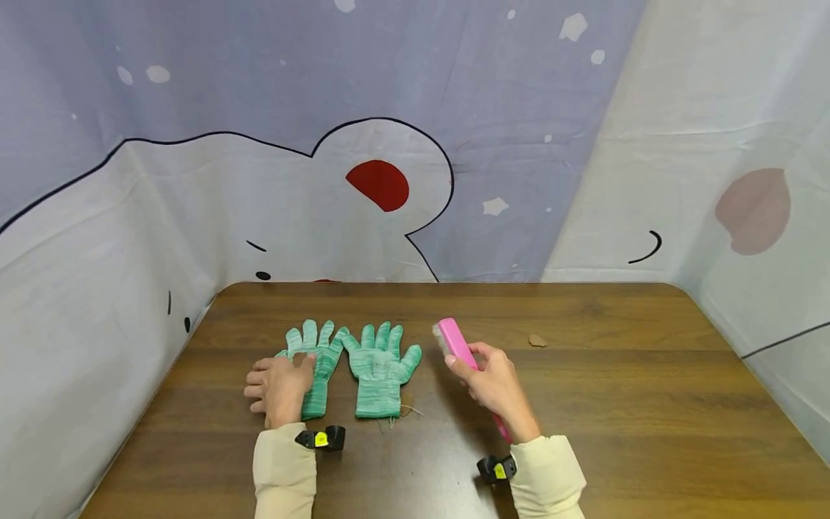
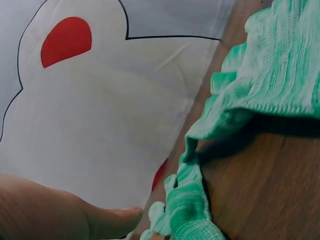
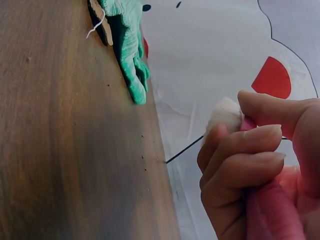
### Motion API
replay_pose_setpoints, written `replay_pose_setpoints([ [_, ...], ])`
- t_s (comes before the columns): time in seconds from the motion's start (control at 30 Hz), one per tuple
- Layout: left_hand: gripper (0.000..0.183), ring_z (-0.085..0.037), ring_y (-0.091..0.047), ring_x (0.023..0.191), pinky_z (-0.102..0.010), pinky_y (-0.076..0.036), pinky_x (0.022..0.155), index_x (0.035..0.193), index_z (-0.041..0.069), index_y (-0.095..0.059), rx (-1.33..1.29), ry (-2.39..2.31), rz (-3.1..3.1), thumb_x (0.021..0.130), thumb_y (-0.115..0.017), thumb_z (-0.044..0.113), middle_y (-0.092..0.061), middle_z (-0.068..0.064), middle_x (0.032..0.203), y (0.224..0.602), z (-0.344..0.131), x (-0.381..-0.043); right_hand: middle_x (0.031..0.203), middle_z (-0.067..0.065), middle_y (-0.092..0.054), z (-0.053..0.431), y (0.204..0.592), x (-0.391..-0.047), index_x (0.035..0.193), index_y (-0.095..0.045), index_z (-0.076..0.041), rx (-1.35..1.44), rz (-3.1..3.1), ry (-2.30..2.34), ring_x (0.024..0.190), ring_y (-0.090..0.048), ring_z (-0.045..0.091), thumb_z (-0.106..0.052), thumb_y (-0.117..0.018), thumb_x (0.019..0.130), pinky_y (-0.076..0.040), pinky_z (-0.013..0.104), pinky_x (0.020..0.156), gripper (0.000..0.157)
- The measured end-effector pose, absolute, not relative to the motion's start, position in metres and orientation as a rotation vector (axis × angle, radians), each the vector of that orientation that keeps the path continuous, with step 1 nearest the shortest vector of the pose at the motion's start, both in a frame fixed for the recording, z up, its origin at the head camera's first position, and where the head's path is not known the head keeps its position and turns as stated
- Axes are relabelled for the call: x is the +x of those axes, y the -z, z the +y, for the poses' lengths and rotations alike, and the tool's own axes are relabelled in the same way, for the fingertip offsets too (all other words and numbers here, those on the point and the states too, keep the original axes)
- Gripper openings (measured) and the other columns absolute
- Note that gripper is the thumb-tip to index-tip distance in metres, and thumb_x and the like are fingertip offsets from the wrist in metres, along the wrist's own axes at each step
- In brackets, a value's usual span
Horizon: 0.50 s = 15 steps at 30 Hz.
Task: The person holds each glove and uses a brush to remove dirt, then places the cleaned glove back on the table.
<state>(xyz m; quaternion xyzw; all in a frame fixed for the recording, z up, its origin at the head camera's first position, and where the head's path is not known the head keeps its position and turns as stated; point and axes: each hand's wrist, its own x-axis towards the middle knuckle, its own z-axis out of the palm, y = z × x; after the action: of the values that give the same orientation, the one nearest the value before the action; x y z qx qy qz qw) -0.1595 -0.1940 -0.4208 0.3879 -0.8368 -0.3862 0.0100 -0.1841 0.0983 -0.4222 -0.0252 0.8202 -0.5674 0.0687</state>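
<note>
My right hand (image 1: 496, 382) grips the pink handle of a brush (image 1: 456, 342) with pale bristles, held tilted above the table. In the right wrist view its fingers wrap the handle (image 3: 272, 215), near the white bristles (image 3: 223, 116). My left hand (image 1: 283, 386) lies over the left green knitted glove (image 1: 318, 386), its fingers pointing left and hiding part of that glove. A small brown patch (image 1: 299, 358) shows on this glove beside the left thumb. To its right, the other green glove (image 1: 379, 367) lies flat, fingers pointing away.
A brown flat piece (image 1: 537, 340) lies on the wooden table (image 1: 648, 404) at the right. Another brown piece (image 3: 101, 22) sits by the right glove's cuff, where loose threads (image 1: 410, 409) trail. Tiny dark crumbs dot the tabletop. A printed curtain (image 1: 506, 144) hangs behind the table.
</note>
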Motion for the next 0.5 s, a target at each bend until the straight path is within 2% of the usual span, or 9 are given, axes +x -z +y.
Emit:
replay_pose_setpoints([
  [0.07, 0.093, -0.060, -0.008, 0.118, -0.070, -0.014, 0.093, 0.134, -0.021, 0.004, 1.237, 1.214, -2.642, 0.090, -0.051, 0.039, -0.007, -0.046, 0.130, 0.421, -0.197, -0.160, 0.062, 0.015, -0.058, 0.098, 0.423, -0.184, 0.113, -0.057, -0.004, -0.079, 2.447, 1.722, 0.042, -0.044, 0.012, -0.024, -0.068, 0.083, -0.036, 0.023, 0.037, 0.038],
  [0.3, 0.076, -0.056, -0.022, 0.110, -0.065, -0.023, 0.091, 0.128, -0.022, -0.021, 1.251, 1.189, -2.634, 0.089, -0.056, 0.034, -0.024, -0.043, 0.122, 0.429, -0.198, -0.165, 0.059, 0.011, -0.056, 0.097, 0.422, -0.183, 0.114, -0.055, -0.001, -0.091, 2.350, 1.787, 0.040, -0.042, 0.012, -0.020, -0.065, 0.085, -0.034, 0.023, 0.036, 0.036],
  [0.5, 0.067, -0.054, -0.029, 0.108, -0.063, -0.027, 0.092, 0.124, -0.020, -0.028, 1.245, 1.134, -2.652, 0.087, -0.060, 0.026, -0.032, -0.042, 0.119, 0.436, -0.198, -0.170, 0.057, 0.009, -0.055, 0.096, 0.420, -0.181, 0.112, -0.055, 0.002, -0.120, 2.272, 1.827, 0.040, -0.040, 0.010, -0.021, -0.063, 0.087, -0.033, 0.022, 0.036, 0.035],
])
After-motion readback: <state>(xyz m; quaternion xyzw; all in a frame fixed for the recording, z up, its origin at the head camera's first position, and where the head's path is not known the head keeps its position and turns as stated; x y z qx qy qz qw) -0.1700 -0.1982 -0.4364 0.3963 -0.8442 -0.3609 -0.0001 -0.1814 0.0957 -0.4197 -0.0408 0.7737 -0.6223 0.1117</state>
